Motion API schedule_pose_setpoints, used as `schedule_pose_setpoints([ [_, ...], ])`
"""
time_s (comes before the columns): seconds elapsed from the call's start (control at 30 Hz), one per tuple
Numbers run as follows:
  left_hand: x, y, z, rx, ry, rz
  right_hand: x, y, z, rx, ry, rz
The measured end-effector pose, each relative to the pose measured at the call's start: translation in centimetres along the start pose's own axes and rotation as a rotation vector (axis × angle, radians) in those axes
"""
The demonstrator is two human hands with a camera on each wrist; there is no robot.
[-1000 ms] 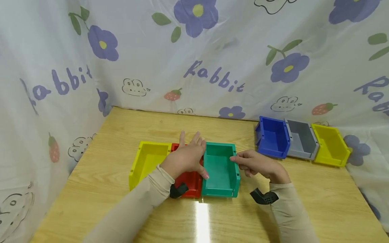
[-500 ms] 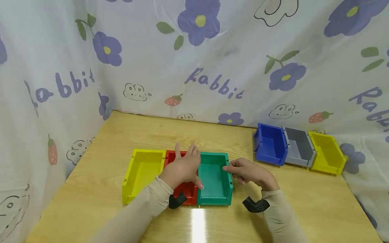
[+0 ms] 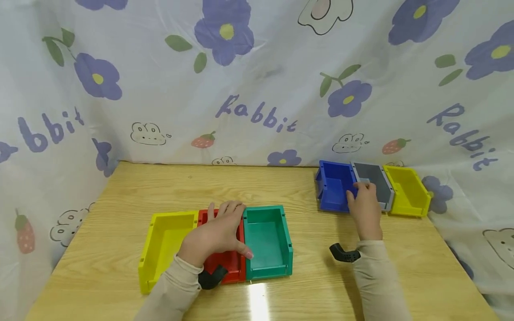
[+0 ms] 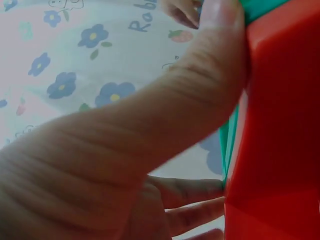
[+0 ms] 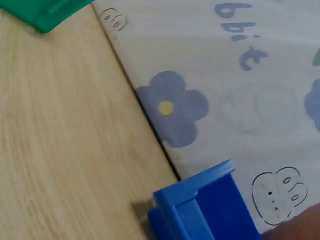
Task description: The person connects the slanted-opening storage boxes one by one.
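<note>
Yellow [image 3: 176, 234], red [image 3: 233, 277] and green [image 3: 265, 240] plastic storage bins stand side by side on the table in the head view. My left hand [image 3: 214, 236] rests across the red bin with fingers spread; its thumb reaches over the rim beside the green bin, and its fingers touch the far rims. In the left wrist view, the thumb [image 4: 165, 105] lies along the red wall. At the back right, my right hand [image 3: 365, 214] pinches the right wall of a blue bin [image 3: 334, 191], thumb on the blue side. Its fingers partly cover the grey bin [image 3: 373, 171] alongside.
A second yellow bin [image 3: 407, 191] sits right of the grey one, near the back edge. Behind the wooden table [image 3: 192, 183] hangs a printed curtain [image 3: 168, 89]. Each wrist carries a black mount [image 3: 344, 254].
My right hand has left the green bin's right wall and moved right and back to the blue bin. My left hand stays on the red and green bins. The head view has shifted right.
</note>
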State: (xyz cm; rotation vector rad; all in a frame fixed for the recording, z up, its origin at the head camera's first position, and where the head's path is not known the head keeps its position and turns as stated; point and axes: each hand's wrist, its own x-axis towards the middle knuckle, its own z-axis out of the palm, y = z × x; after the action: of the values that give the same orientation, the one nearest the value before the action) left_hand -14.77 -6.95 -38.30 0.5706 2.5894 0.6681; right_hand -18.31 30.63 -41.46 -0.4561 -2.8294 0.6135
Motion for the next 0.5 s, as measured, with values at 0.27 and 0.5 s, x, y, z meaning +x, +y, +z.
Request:
schedule_pose_setpoints([
  [0.27, -0.3, -1.3, -0.7, -0.024, 0.016, -0.027, -0.3, 0.4, -0.2, -0.114, -0.095, 0.009],
  [0.5, -0.7, -1.5, -1.0, -0.032, 0.008, -0.023, -1.0, -0.3, -3.0, 0.009, -0.502, -0.157],
])
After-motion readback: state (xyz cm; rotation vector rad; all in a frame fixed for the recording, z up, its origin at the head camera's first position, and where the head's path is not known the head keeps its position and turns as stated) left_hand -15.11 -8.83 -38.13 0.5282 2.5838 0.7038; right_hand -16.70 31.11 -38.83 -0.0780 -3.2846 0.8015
